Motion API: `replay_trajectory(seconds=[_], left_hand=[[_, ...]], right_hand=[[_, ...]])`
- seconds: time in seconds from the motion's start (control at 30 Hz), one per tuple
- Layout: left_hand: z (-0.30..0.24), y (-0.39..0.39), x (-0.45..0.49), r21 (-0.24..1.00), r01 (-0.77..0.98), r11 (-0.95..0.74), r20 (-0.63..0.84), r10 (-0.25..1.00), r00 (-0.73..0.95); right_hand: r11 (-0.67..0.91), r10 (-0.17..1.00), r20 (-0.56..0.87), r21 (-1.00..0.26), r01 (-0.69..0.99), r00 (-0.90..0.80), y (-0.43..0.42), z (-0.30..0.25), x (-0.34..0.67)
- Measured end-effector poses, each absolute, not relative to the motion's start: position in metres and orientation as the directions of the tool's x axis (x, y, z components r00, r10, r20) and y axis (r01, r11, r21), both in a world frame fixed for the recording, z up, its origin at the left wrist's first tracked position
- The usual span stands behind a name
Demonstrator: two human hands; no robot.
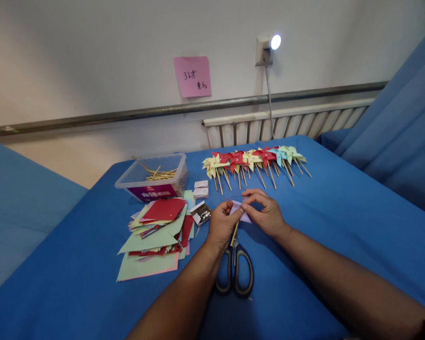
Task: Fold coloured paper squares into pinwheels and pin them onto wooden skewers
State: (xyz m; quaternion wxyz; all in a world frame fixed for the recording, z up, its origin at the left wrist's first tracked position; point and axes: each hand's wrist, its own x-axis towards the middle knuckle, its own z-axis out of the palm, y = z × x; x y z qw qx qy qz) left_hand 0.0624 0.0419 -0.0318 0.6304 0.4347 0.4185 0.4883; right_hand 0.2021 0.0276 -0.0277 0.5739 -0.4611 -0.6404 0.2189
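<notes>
Though small, lilac paper (247, 218) between both hands (221, 221) (268, 214).

We could not see how the thin lilac paper (247, 218) was folded, because the fingers of the bare left hand (222, 222) and the bare right hand (267, 213) covered much of it. We also lost the upper end of the slim tan wooden stick (234, 233) and the blade tips of the black-handled metal scissors (235, 251). The shiny metal bits (205, 216) were too small for us to tell apart. Overlapping coloured paper pinwheels (236, 159) partly hid one another. The right edge cut off the blue cloth curtain (403, 108).
</notes>
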Motion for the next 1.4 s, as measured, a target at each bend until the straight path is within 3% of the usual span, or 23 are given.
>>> replay_trajectory(seconds=[0.13, 0.23, 0.3, 0.37, 0.53, 0.67, 0.87, 1.4], left_hand=[[-0.032, 0.043, 0.063, 0.960, -0.244, 0.141, -0.103, 0.981, 0.166], [-0.032, 0.044, 0.063, 0.960, -0.245, 0.138, -0.102, 0.983, 0.153], [-0.032, 0.045, 0.063, 0.960, -0.245, 0.133, -0.101, 0.985, 0.141], [-0.032, 0.045, 0.062, 0.963, -0.240, 0.125, -0.095, 0.987, 0.133], [-0.033, 0.043, 0.062, 0.965, -0.224, 0.133, -0.100, 0.983, 0.152], [-0.029, 0.041, 0.061, 0.927, -0.292, 0.234, -0.161, 0.954, 0.251], [-0.020, 0.042, 0.057, 0.777, -0.487, 0.399, -0.252, 0.906, 0.341], [-0.023, 0.045, 0.056, 0.779, -0.423, 0.464, -0.316, 0.872, 0.373]], right_hand=[[0.419, 0.879, 0.459, -0.872, 0.252, 0.128, 0.030, -0.031, 0.202], [0.277, 0.931, 0.260, -0.960, -0.034, 0.255, 0.032, -0.035, 0.199], [0.141, 0.975, 0.091, -0.958, -0.249, 0.204, 0.033, -0.036, 0.196], [0.015, 0.997, -0.015, -0.932, -0.362, 0.079, 0.032, -0.036, 0.193], [-0.093, 0.995, -0.094, -0.874, -0.477, -0.023, 0.031, -0.035, 0.191], [-0.108, 0.992, -0.123, -0.862, -0.496, -0.001, 0.033, -0.037, 0.196], [-0.089, 0.994, -0.107, -0.871, -0.483, 0.011, 0.038, -0.038, 0.202], [-0.067, 0.996, -0.084, -0.885, -0.461, 0.016, 0.034, -0.035, 0.201]])
